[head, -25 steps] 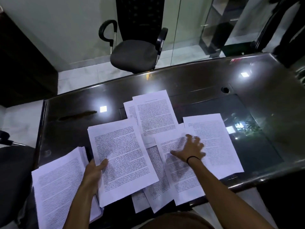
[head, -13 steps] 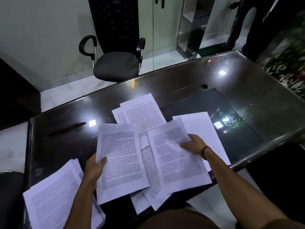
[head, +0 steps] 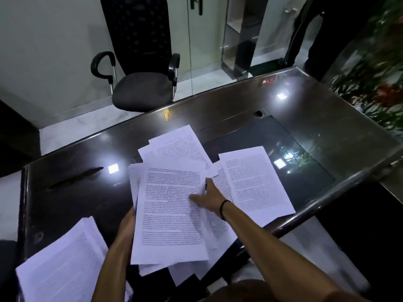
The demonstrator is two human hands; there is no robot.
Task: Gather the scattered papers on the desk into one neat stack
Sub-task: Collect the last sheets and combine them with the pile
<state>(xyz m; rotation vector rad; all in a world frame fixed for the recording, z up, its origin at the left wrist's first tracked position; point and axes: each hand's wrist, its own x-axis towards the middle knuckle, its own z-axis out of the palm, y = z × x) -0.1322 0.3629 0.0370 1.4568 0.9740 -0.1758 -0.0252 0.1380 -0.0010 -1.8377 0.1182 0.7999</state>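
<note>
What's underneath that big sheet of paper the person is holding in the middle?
More printed sheets peek out from under the top sheet: edges at its left, bottom and right. The left hand grips its left edge; the right hand rests on its right side. How many sheets lie beneath is hidden.

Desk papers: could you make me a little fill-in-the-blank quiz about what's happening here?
1. The right hand wears a thin black band on its ____.
2. The left hand grips the held sheets by their ____ edge.
3. Beyond the desk stands a black office ____.
4. The separate pile lies on the person's ____ side.

Missing words: wrist; left; chair; left
</note>
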